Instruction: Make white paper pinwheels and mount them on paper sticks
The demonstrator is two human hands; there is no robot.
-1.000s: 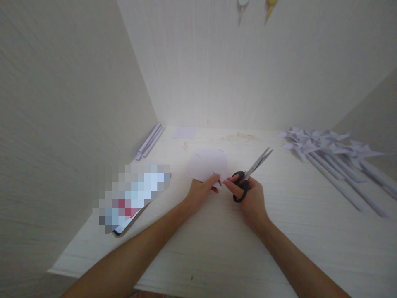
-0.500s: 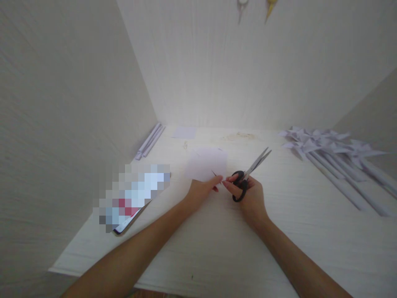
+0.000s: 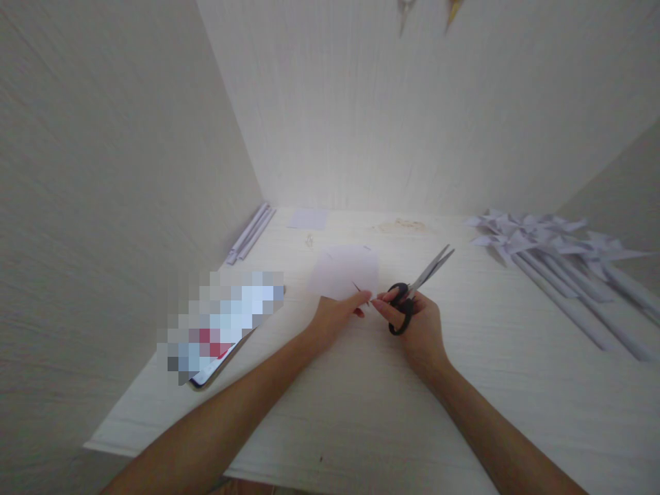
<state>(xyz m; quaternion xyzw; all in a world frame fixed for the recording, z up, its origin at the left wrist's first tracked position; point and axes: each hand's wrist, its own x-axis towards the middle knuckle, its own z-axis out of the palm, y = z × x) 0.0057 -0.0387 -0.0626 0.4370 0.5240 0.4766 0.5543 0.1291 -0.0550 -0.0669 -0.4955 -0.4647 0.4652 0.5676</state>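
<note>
My left hand (image 3: pixel 341 309) pinches the near right corner of a white sheet of paper (image 3: pixel 340 268). Short slits show near the far corners of the sheet, and a dark slit runs in from the pinched corner. In my right hand (image 3: pixel 423 333) is a pair of scissors (image 3: pixel 425 278) with black handles. Its blades point away to the far right, slightly apart, clear of the paper. The right thumb and a fingertip meet at the same paper corner, close against the left fingertips.
On the left lies a lit phone (image 3: pixel 232 330), its screen blurred. Rolled paper sticks (image 3: pixel 251 234) lie behind it, near a small paper square (image 3: pixel 308 218). Several paper pinwheels on sticks (image 3: pixel 546 244) are heaped at the right. Small light bits (image 3: pixel 405 225) lie by the back wall.
The view has shifted very slightly. Both hands keep their grip at the paper corner, and the far part of the sheet looks a little more curved.
</note>
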